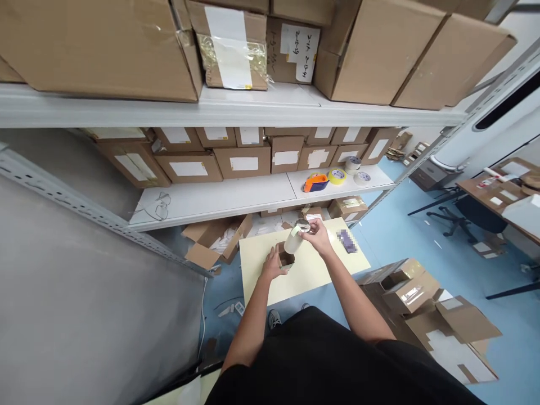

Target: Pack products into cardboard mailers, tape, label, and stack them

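Observation:
My right hand point(318, 236) is closed on a pale, translucent bottle point(293, 241) with a light green band and a dark round end near my fingers. The bottle is tilted, its lower end over the opening of a small cardboard box point(286, 256). My left hand point(271, 265) grips that box from its left and front sides. Both are above a pale yellow tabletop point(312, 275). A dark, pixelated flat object point(346, 241) lies on the tabletop to the right of my right hand.
Ahead, a metal shelf point(228, 197) holds labelled cartons point(244, 160), an orange tape dispenser point(315, 183) and tape rolls point(337, 176). An open carton point(219, 242) is left of the table; more open cartons point(447, 326) stand right. A grey wall point(105, 281) is at left.

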{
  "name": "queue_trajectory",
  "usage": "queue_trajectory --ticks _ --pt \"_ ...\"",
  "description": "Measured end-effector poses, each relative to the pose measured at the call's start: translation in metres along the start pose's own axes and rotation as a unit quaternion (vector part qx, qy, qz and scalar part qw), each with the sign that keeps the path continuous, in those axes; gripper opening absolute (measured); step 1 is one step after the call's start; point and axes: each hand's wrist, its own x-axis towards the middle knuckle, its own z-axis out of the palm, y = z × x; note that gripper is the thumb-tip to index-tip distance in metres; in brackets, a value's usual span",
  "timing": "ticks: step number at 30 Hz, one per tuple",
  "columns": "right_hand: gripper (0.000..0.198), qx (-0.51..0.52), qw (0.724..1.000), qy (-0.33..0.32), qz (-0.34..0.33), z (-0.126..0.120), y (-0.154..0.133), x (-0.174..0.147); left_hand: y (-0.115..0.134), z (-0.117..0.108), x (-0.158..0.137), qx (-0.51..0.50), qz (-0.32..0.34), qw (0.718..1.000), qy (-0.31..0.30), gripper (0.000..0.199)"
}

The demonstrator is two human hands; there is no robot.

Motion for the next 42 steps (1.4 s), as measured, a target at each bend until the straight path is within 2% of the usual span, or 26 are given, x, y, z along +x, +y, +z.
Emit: queue_trajectory --ticks 2,4,5,8,10,14,17,21,23,24,26,29,31,33,38,40,42 --pt "0.053 0.006 1.0 0.006 -0.003 -0.002 0.002 -0.007 0.01 -0.011 -0.01 0.006 -0.014 0.999 0.052 0.14" --pt "0.051 0.011 1.0 0.014 0.0 -0.004 0.006 -0.012 0.029 -0.022 -0.022 -0.044 -0.005 0.995 0.092 0.133" --pt "0.051 0.009 1.0 0.015 0.001 -0.003 0.007 -0.014 0.041 -0.026 -0.027 -0.07 -0.004 0.992 0.109 0.124" --pt "0.05 -0.003 1.0 0.012 0.0 0.004 0.007 -0.015 0.091 -0.029 -0.034 -0.105 0.056 0.983 0.14 0.094" --pt "0.051 -0.007 1.0 0.006 0.002 0.013 0.005 -0.015 0.126 -0.025 -0.032 -0.095 0.084 0.98 0.153 0.092" --pt "0.051 0.034 0.999 -0.021 0.023 0.022 -0.001 -0.017 0.172 -0.018 -0.026 -0.07 0.026 0.973 0.217 0.093" --pt "0.053 0.072 0.993 -0.083 0.035 0.005 -0.003 -0.021 0.187 -0.019 -0.028 -0.094 0.029 0.965 0.242 0.097" --pt "0.092 0.11 0.968 -0.21 0.076 -0.038 0.0 -0.037 0.205 -0.014 -0.025 -0.204 0.049 0.956 0.208 0.119" --pt "0.104 0.15 0.952 -0.252 0.088 -0.057 0.004 -0.045 0.216 -0.003 -0.019 -0.238 0.053 0.953 0.178 0.124" --pt "0.107 0.164 0.951 -0.247 0.087 -0.065 0.006 -0.048 0.222 0.004 -0.015 -0.245 0.055 0.954 0.165 0.125" --pt "0.11 0.162 0.964 -0.195 0.077 -0.079 0.01 -0.053 0.234 0.018 -0.008 -0.241 0.058 0.956 0.158 0.128" --pt "0.117 0.101 0.989 -0.096 0.053 -0.094 0.017 -0.057 0.25 0.038 -0.001 -0.212 0.057 0.96 0.177 0.132" --pt "0.12 0.062 0.995 -0.067 0.043 -0.104 0.021 -0.06 0.259 0.048 0.001 -0.201 0.051 0.96 0.186 0.134" --pt "0.119 0.053 0.995 -0.073 0.043 -0.113 0.025 -0.065 0.265 0.057 0.0 -0.205 0.044 0.96 0.187 0.134" --pt "0.119 0.12 0.977 -0.166 0.056 -0.132 0.028 -0.078 0.267 0.072 -0.008 -0.234 0.048 0.961 0.139 0.128" --pt "0.12 0.107 0.981 -0.156 0.044 -0.136 0.027 -0.082 0.267 0.077 -0.01 -0.214 0.055 0.966 0.134 0.122" --pt "0.12 0.057 0.992 -0.108 0.028 -0.136 0.027 -0.084 0.269 0.08 -0.011 -0.177 0.056 0.971 0.154 0.122"
